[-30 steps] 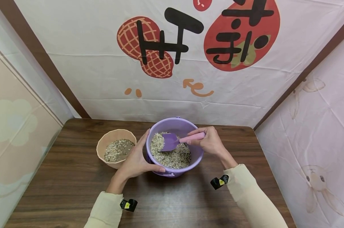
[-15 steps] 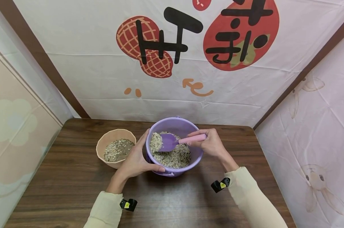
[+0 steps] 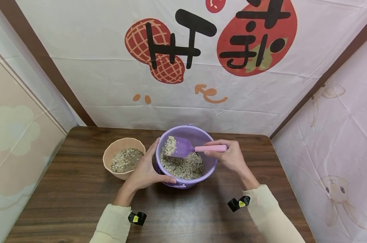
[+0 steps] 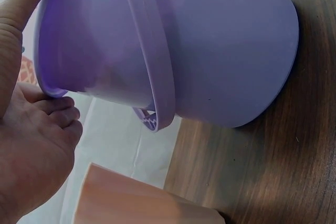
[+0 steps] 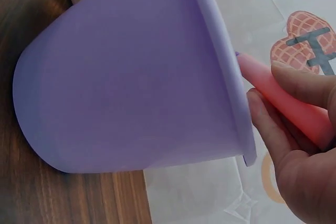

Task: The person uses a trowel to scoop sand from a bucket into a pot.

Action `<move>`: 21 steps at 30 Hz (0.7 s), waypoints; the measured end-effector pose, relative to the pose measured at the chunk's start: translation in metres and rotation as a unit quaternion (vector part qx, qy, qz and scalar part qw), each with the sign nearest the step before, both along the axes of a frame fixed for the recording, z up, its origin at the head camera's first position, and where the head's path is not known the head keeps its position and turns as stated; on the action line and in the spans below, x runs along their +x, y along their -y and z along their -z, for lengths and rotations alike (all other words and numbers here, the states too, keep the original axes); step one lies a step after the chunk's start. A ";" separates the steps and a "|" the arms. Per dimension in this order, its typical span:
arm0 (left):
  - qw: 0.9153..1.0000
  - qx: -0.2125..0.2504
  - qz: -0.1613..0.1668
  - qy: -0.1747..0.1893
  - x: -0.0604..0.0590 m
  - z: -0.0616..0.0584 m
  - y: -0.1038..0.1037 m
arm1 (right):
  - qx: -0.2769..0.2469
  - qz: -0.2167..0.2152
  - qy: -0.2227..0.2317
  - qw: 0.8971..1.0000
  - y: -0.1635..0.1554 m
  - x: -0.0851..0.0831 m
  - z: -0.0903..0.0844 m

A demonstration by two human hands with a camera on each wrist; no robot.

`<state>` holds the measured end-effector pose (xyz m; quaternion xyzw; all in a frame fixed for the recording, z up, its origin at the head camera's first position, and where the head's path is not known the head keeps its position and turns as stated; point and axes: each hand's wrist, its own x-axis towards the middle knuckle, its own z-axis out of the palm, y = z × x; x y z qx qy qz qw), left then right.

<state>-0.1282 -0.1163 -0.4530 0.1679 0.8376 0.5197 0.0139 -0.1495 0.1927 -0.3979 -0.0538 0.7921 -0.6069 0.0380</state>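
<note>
A dark wooden table [image 3: 80,189] fills the lower half of the head view, with a printed cloth backdrop [image 3: 110,84] hung behind it across the top of the frame. Just above the middle of the table stands a purple bucket [image 3: 208,165], partly filled with oat-like grain [image 3: 183,167]. To its left, just beside it, sits a tan bowl [image 3: 108,158] holding more of the same grain.

Both forearms come up from the bottom edge in pale yellow sleeves. The left hand [image 3: 145,170] wraps the bucket's left side: its thumb lies along the near rim and its fingers curve up the outer wall, gripping it. In the left wrist view the same hand [image 4: 31,161] sits at the lower left, fingers curled against the bucket's rim [image 4: 157,77], though the fingertips are cut off by the frame edge.

The right hand [image 3: 229,157] is held level over the bucket's right rim, wrist bent slightly down. Its fingers and thumb are closed round the pink handle of a small scoop [image 3: 198,148], whose purple blade hangs above the grain in the bucket's upper left part, carrying a heap of grain at its tip. In the right wrist view only the handle [image 5: 283,95] and the fingers [image 5: 273,135] show; the blade is hidden behind the bucket wall.
</note>
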 end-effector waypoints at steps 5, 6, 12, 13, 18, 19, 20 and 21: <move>1.000 0.003 -0.001 0.004 0.001 -0.001 0.000 | -0.021 0.020 0.005 1.000 -0.006 0.008 -0.002; 1.000 0.004 0.000 0.004 0.001 -0.001 0.000 | -0.025 0.023 0.002 0.999 -0.007 0.010 -0.002; 1.000 0.013 0.003 0.005 0.001 -0.002 -0.001 | -0.050 0.031 -0.009 0.998 -0.014 0.020 -0.005; 1.000 0.014 0.002 0.005 0.001 -0.002 -0.001 | -0.052 0.032 -0.010 0.998 -0.015 0.022 -0.006; 1.000 0.011 0.002 0.005 0.001 -0.003 -0.001 | -0.057 0.040 -0.012 0.998 -0.020 0.028 -0.008; 1.000 0.010 0.001 0.006 0.001 -0.003 -0.001 | -0.056 0.042 -0.012 0.997 -0.020 0.029 -0.009; 1.000 0.010 0.001 0.006 0.001 -0.003 0.000 | -0.057 0.044 -0.013 0.997 -0.021 0.030 -0.009; 1.000 0.009 0.002 0.005 0.001 -0.003 0.000 | -0.058 0.045 -0.013 0.997 -0.021 0.031 -0.009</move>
